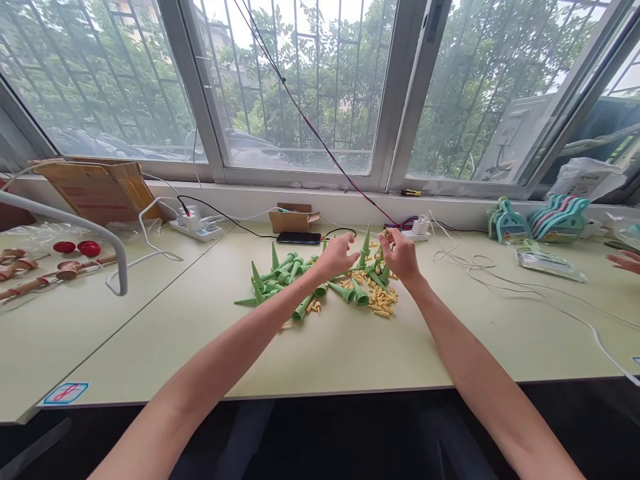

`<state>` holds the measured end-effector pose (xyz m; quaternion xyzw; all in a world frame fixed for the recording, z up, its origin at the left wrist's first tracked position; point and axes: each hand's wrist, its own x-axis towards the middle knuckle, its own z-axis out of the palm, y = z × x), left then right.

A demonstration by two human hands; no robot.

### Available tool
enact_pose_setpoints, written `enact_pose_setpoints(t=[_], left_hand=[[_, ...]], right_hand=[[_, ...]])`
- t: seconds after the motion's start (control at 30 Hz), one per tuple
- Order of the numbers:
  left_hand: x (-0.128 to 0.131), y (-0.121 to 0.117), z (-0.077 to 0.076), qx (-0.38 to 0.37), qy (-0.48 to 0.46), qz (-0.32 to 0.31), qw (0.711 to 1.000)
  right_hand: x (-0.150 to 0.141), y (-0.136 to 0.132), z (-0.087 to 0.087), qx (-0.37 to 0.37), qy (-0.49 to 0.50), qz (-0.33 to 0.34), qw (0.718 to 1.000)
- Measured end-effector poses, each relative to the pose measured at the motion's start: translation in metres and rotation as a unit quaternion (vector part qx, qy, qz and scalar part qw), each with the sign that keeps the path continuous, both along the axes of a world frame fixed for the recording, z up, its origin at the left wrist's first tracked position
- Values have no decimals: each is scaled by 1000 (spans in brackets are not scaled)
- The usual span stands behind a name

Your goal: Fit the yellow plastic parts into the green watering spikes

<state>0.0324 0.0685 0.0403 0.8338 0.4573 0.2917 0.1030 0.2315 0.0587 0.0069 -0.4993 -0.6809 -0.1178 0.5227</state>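
Note:
Near the middle of the table lies a heap of green plastic cone-shaped spikes (287, 270), some standing point up and others on their sides. Small yellow plastic pieces (383, 300) are scattered among and in front of them. Over the heap's middle is my left hand (336, 259), thumb and fingers apart, with nothing visible in it. Between my two hands an upright green spike (366, 248) rises from the heap. My right hand (401, 255) is at the right side of the heap, its fingertips pinched together; what they hold is too small or hidden to make out.
Behind the heap are a black phone (299, 238) and a small open cardboard box (294, 219). White cables (485, 267) cross the right side, near teal plastic items (557, 217). Wooden toys (67, 268) lie left. Another person's hand (627, 261) shows at the right edge.

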Motion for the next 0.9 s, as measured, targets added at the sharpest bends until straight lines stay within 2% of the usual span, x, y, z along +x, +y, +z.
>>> enact_pose_setpoints(t=[0.13, 0.23, 0.3, 0.43, 0.67, 0.9], left_hand=[[-29, -30, 1, 57, 14, -26, 998], [-45, -49, -8, 105, 89, -28, 990], [-49, -55, -16, 137, 124, -50, 981], [-47, -57, -26, 144, 138, -138, 970], [-44, -60, -38, 114, 127, -147, 974], [-48, -59, -43, 113, 96, -174, 973]], right_hand=[[-1, -1, -1, -6, 16, 16, 1000], [-5, -1, -2, 7, 34, 4, 999], [-7, -2, -2, 18, 46, -3, 999], [-10, -3, -2, 22, 57, -11, 998], [-9, 0, -7, 21, 60, -23, 998], [-17, -11, 3, 142, 60, -73, 985]])
